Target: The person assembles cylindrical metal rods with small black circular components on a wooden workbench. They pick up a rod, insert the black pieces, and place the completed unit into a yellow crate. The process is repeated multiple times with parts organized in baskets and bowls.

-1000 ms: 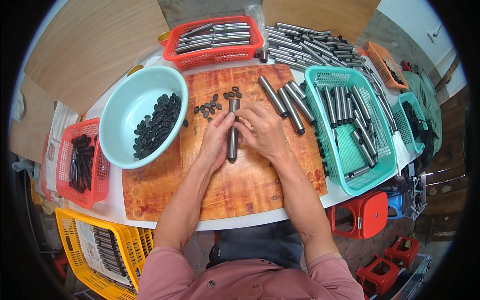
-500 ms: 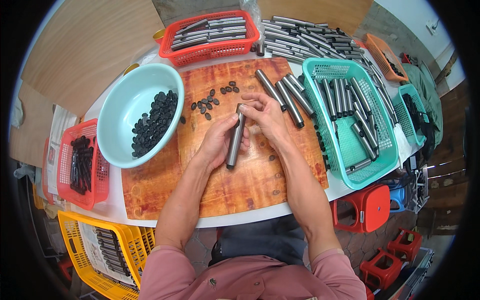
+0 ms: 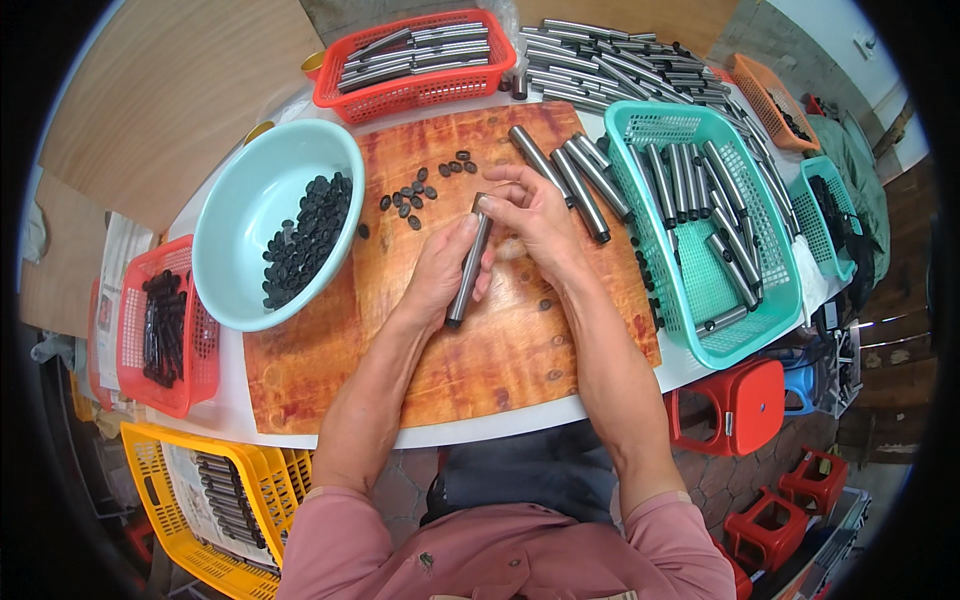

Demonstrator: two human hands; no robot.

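Note:
Over the middle of the stained wooden board [image 3: 500,370], my left hand [image 3: 444,262] is closed around a dark metal tube [image 3: 468,270]. The tube leans, its lower end toward me. My right hand [image 3: 530,215] has its thumb and fingertips on the tube's upper end; whether a small part sits under the thumb is hidden. Left of the hands, several small black oval caps [image 3: 414,223] lie loose on the board. Three more metal tubes [image 3: 580,190] rest to the right of my right hand, beside the turquoise basket [image 3: 690,345].
A pale blue basin [image 3: 222,215] of black caps stands at left, near a red basket [image 3: 130,365] of dark parts. Another red basket [image 3: 400,98] and a large pile of tubes [image 3: 600,65] are at the back. A yellow crate [image 3: 150,500] and red stool [image 3: 755,405] are below the table.
The tube tilts slightly more, its lower end shifting a little left and up. Both hands keep their hold. The whole view has shifted slightly.

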